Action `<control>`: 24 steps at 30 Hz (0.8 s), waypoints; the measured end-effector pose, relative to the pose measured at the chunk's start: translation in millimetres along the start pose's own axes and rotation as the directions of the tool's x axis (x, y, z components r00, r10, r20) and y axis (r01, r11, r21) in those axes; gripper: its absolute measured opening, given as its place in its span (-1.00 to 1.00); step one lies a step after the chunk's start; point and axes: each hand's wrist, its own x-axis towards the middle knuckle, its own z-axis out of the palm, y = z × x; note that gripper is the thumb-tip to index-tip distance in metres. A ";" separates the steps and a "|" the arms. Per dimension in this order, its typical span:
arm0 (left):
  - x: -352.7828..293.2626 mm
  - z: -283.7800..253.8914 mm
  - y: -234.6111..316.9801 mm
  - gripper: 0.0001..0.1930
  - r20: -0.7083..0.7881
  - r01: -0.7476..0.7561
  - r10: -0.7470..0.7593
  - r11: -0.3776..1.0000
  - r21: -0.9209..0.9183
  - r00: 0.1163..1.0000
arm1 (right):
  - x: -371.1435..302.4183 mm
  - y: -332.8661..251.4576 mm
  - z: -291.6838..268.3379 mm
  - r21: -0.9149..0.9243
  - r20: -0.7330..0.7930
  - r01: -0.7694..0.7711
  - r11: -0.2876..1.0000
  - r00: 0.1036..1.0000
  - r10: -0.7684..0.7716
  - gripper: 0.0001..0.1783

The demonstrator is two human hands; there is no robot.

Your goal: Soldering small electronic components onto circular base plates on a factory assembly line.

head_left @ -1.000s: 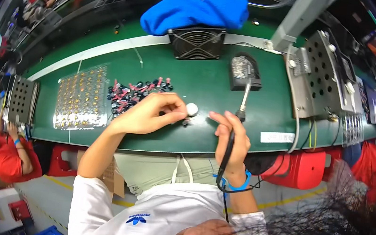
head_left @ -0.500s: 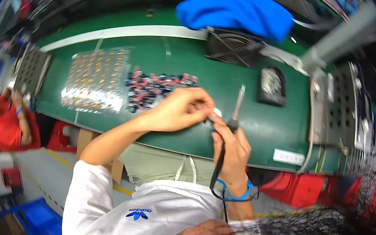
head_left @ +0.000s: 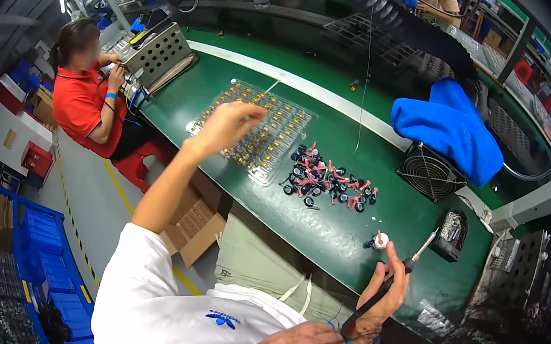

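My left hand point(head_left: 224, 129) hovers over a clear plastic tray point(head_left: 264, 174) set with rows of small gold-coloured parts. Its fingers are stretched out, thumb apart, and I see nothing in them. My right hand point(head_left: 386, 294) is closed around the black handle of a soldering iron point(head_left: 424, 246), whose metal tip points up and away. Just beyond its fingertips, a small round white piece point(head_left: 381, 241) with a dark and red part beside it rests on the green mat. Between the hands lies a loose pile of small black parts with red pieces point(head_left: 330, 181).
A black holder with silver metal wool point(head_left: 449, 234) stands at the right. Behind it is a black fan point(head_left: 430, 173) under a blue cloth point(head_left: 446, 132). A perforated metal box point(head_left: 162, 56) stands at the far left, near a person in red point(head_left: 84, 94). An open cardboard box point(head_left: 197, 228) is below the table edge.
My hands have parted: the left has gone left over the tray, while the right keeps the soldering iron near the front edge. My view has swung left.
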 end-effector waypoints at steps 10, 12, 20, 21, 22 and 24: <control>-3.4 -2.7 -27.5 -0.76 0.196 -0.259 0.218 0.940 0.221 0.956 | -11.1 5.7 -1.3 -0.223 -0.067 0.109 0.969 0.990 -0.127 -0.62; -19.9 -19.3 -44.7 -0.64 0.244 -0.250 0.176 0.915 0.318 0.954 | -6.4 6.1 4.3 -0.149 -0.053 0.184 0.972 0.980 -0.193 -0.54; -5.8 -6.8 -87.5 -0.65 0.266 -0.283 0.224 0.936 0.208 0.938 | -6.0 8.9 0.0 -0.127 -0.118 0.209 0.970 0.967 -0.224 -0.43; 0.8 -7.0 -68.9 -0.72 0.311 -0.110 0.075 0.989 0.096 0.947 | -7.9 11.0 -0.8 -0.125 -0.106 0.196 0.973 0.972 -0.209 -0.43; 8.0 -5.9 -70.8 -0.72 0.320 -0.128 0.092 0.987 0.095 0.943 | -7.4 12.8 -2.3 -0.126 -0.139 0.208 0.970 0.964 -0.225 -0.43; 16.3 -10.4 -83.6 -0.72 0.337 -0.260 0.240 0.965 0.014 0.910 | -10.2 14.5 -3.7 -0.120 -0.150 0.198 0.973 0.965 -0.215 -0.43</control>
